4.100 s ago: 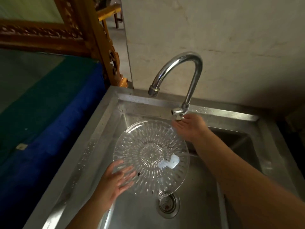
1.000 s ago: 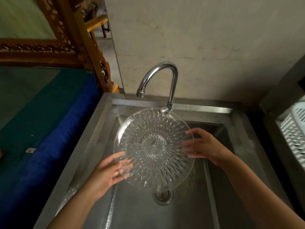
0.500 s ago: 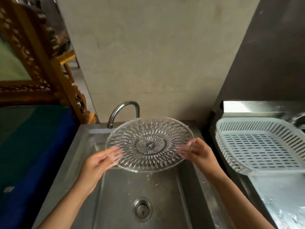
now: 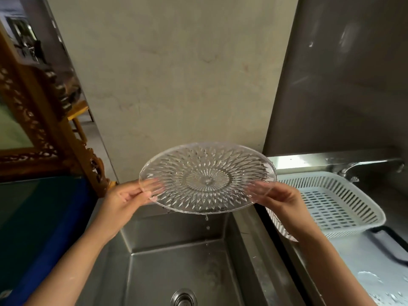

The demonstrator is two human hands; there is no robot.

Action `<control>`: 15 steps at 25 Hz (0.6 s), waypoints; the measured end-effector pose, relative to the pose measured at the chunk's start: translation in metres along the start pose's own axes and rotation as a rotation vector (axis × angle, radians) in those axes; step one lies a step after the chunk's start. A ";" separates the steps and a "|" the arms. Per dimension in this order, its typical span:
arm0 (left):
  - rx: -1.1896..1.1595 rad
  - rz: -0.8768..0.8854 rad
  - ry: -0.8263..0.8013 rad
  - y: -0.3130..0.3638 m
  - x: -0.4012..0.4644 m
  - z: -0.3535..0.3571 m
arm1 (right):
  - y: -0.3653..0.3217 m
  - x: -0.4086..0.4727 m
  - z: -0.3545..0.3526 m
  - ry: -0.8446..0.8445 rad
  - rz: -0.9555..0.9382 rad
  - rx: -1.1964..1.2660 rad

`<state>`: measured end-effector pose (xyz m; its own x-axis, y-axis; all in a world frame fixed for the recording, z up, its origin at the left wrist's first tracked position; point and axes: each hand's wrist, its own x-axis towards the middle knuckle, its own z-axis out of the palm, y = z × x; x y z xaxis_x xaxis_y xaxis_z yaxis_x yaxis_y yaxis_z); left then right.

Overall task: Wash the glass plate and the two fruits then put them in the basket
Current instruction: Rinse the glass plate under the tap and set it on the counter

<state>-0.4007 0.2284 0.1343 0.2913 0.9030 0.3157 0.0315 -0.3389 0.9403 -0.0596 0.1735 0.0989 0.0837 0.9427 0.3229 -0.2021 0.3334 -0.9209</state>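
Note:
A round cut-glass plate (image 4: 207,177) hangs nearly level above the back of the steel sink (image 4: 176,261), with water drops falling from its near edge. My left hand (image 4: 130,195) grips its left rim and my right hand (image 4: 278,197) grips its right rim. To the right stands a white slotted plastic basket (image 4: 331,202) on a wet steel counter; nothing is visible inside it, and my right arm hides its near left corner. No fruit is in view.
The sink drain (image 4: 183,299) lies at the bottom of the view. A second tap (image 4: 351,171) stands behind the basket. A dark tray edge (image 4: 388,246) lies on the wet counter. A blue-green surface (image 4: 33,228) and a carved wooden frame (image 4: 44,120) are on the left.
Both hands have lifted the plate higher and slightly to the right, toward the basket. My view has tilted up and the sink's tap has dropped out of sight behind the plate.

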 end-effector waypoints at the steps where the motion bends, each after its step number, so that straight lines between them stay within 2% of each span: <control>1: 0.034 0.025 -0.006 0.007 0.002 0.001 | -0.004 0.000 -0.002 -0.008 -0.010 -0.003; 5: 0.323 0.162 0.072 0.014 0.003 0.015 | -0.001 -0.011 -0.009 0.022 -0.014 -0.066; 9: 0.515 0.261 0.098 -0.021 -0.009 0.030 | 0.026 -0.039 -0.022 0.189 0.087 -0.082; 12: 0.507 0.143 0.078 -0.059 -0.018 0.047 | 0.053 -0.068 -0.024 0.297 0.248 -0.079; 15: 0.474 -0.030 -0.045 -0.086 -0.030 0.069 | 0.072 -0.107 -0.031 0.439 0.383 -0.012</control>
<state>-0.3461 0.2125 0.0353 0.3244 0.9054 0.2737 0.4702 -0.4055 0.7839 -0.0534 0.0961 -0.0087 0.4037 0.9022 -0.1518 -0.2869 -0.0327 -0.9574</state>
